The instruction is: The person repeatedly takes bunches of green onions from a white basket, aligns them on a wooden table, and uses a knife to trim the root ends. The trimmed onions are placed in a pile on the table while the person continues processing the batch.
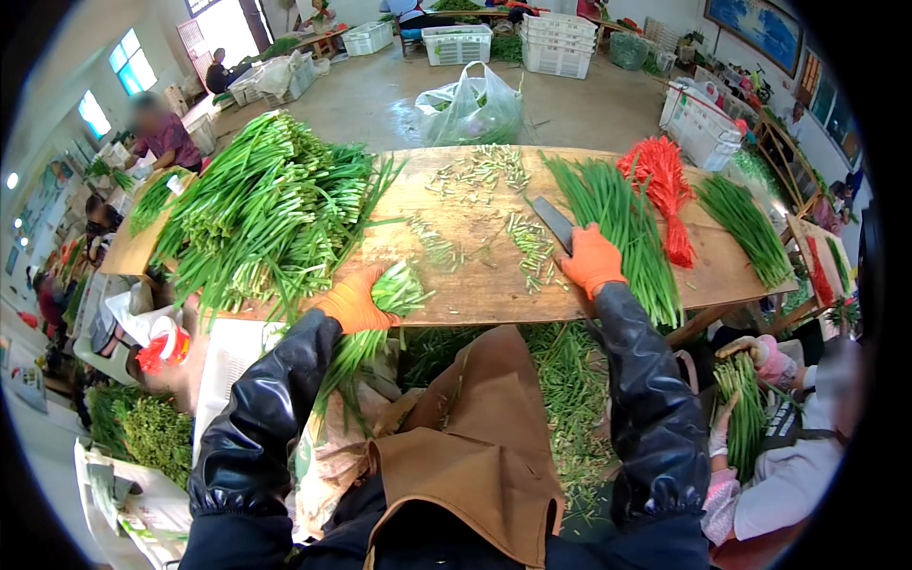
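Observation:
My left hand (pixel 358 301), in an orange glove, grips a bunch of green garlic chives (pixel 399 288) at the table's near edge; the pale cut ends lie on the wood and the leaves hang over the edge. In my right hand (pixel 591 261), also orange-gloved, is a knife with a broad blade (pixel 554 219) that points up and left, low over the tabletop. Trimmed stem ends (pixel 531 246) lie scattered beside the blade. A large heap of chives (pixel 263 206) fills the left of the wooden table (pixel 470 285). More chives (pixel 620 221) lie just right of the knife.
Red ties (pixel 662 189) and another chive bundle (pixel 744 228) lie on the right. Beyond the table stands a plastic bag (pixel 470 107) of greens. A co-worker's gloved hands (pixel 741 349) hold chives at lower right. A white crate (pixel 228 363) is below the table's left edge.

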Tool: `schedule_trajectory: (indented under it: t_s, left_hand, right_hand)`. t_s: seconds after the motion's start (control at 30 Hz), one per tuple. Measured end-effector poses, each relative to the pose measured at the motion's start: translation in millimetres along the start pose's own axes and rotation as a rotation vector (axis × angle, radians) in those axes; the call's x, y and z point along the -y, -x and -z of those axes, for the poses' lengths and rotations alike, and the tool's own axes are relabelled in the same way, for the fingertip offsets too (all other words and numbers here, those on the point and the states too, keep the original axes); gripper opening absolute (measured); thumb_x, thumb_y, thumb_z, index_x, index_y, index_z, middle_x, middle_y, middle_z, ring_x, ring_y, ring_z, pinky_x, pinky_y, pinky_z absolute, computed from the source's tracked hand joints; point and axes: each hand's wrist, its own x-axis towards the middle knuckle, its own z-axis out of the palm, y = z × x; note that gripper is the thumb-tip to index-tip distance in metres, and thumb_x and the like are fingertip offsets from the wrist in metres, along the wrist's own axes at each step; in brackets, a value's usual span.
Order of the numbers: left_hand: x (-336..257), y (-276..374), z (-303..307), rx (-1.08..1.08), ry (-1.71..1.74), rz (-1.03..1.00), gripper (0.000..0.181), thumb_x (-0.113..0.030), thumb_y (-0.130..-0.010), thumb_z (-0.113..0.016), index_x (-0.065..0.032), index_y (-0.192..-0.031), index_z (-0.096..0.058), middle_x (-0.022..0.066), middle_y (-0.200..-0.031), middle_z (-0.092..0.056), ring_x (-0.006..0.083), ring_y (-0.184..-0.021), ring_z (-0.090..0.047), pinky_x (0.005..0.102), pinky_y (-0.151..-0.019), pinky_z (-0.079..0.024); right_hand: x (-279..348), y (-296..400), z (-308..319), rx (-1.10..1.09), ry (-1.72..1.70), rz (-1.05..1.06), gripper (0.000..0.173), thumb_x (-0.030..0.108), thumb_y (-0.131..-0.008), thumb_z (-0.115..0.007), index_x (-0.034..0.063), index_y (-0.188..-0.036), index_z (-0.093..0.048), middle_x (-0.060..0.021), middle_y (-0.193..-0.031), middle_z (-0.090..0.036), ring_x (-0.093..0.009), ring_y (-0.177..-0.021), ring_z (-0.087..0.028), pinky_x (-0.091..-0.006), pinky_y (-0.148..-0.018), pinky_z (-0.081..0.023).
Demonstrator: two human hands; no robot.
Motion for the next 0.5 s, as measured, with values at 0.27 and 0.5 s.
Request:
schedule_trajectory:
  t_s: [0.27, 0.5]
  left_hand:
    - [1, 37, 45, 0.089, 1.050, -0.070, 0.078, -0.018, -0.063, -0.094, -0.0063, -0.132, -0.058, 0.0003, -0.107, -0.066, 0.0122, -0.097, -0.060, 0.0314, -0.085, -0.050]
    - [2, 54, 58, 0.158, 1.068, -0.351, 0.083, -0.018, -0.067, -0.091, -0.0053, -0.140, -0.052, 0.0028, -0.124, -0.063, 0.0148, -0.109, -0.059, 0.0327, -0.093, -0.047]
  right_hand:
    - [106, 53, 56, 0.339, -0.992, 0.214, 0.046, 0.031, -0.090, -0.070, 0.0055, -0.127, -0.062, -0.0115, -0.123, -0.065, -0.024, -0.102, -0.065, -0.0355, -0.088, -0.052]
    - [234, 70, 83, 0.269, -1.557, 0.354, 0.059, 0.031, -0.087, -0.078, -0.0005, -0.133, -0.056, -0.0110, -0.116, -0.064, -0.015, -0.086, -0.062, -0.0305, -0.074, -0.052]
